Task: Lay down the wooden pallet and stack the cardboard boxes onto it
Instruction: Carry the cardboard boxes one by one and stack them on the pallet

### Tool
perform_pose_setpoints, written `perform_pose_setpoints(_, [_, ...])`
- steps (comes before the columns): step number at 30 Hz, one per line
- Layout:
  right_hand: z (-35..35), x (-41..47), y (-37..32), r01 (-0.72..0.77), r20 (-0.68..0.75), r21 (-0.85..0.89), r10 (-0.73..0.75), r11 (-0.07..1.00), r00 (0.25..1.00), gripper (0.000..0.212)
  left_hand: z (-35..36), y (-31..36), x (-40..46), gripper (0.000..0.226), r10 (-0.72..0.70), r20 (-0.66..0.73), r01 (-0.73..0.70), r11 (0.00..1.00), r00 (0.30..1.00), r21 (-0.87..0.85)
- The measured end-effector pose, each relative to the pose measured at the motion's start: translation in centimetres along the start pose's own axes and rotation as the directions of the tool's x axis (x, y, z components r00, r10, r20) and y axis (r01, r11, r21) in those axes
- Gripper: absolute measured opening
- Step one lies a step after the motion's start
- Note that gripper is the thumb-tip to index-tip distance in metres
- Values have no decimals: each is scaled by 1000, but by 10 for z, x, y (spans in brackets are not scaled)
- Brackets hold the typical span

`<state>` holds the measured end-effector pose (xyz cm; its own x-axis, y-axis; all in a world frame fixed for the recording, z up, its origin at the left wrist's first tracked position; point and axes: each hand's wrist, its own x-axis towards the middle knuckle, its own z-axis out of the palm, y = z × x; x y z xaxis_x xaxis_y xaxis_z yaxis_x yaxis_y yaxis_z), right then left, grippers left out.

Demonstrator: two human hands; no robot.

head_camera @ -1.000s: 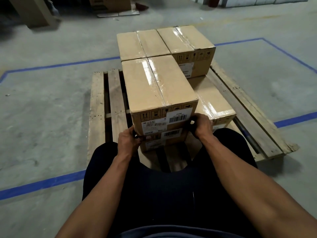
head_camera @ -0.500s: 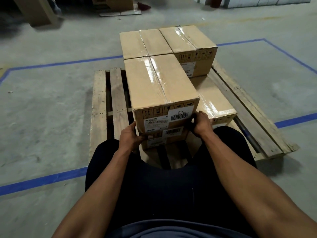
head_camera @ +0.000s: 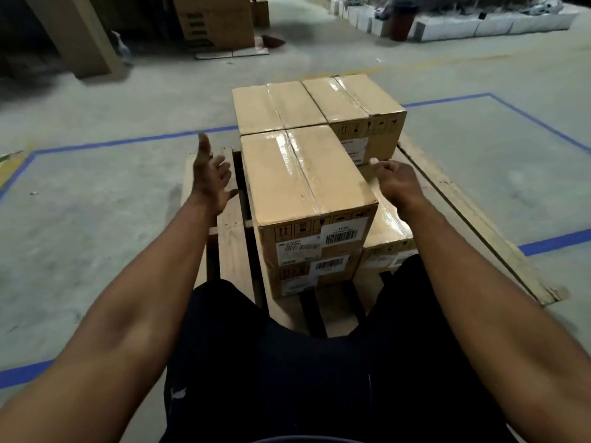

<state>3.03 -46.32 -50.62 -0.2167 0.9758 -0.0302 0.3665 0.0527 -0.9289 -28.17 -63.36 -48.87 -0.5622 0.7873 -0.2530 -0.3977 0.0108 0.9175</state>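
The wooden pallet (head_camera: 473, 212) lies flat on the concrete floor. Several taped cardboard boxes are stacked on it. The nearest top box (head_camera: 303, 180) rests on a lower box (head_camera: 307, 276), with barcode labels facing me. Two more boxes (head_camera: 278, 103) (head_camera: 358, 103) stand behind it at the same height. A lower box (head_camera: 387, 228) lies to its right. My left hand (head_camera: 211, 180) hovers left of the near box, fingers spread and touching nothing. To the box's right, my right hand (head_camera: 396, 183) floats loosely curled and empty.
Blue tape lines (head_camera: 128, 141) mark a rectangle on the floor around the pallet. Large cartons (head_camera: 217, 24) and a pillar stand at the back left. White blocks (head_camera: 479, 25) and a dark red bin (head_camera: 403, 20) line the back right. My dark-clothed legs fill the foreground.
Both hands have let go of the near top box's front corners and moved forward and up along its sides. The box stays on the stack.
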Motion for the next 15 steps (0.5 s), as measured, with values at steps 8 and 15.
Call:
perform_pose_setpoints(8, [35,-13,-18,75,108,-367,-38,927,993,51,55,-13,45,81,83,31,-89,942,996,324])
perform_pose_setpoints(15, [45,-18,-32,244,77,-647,-256,723,964,41,64,-13,33,89,394,150,-287,316,907,904])
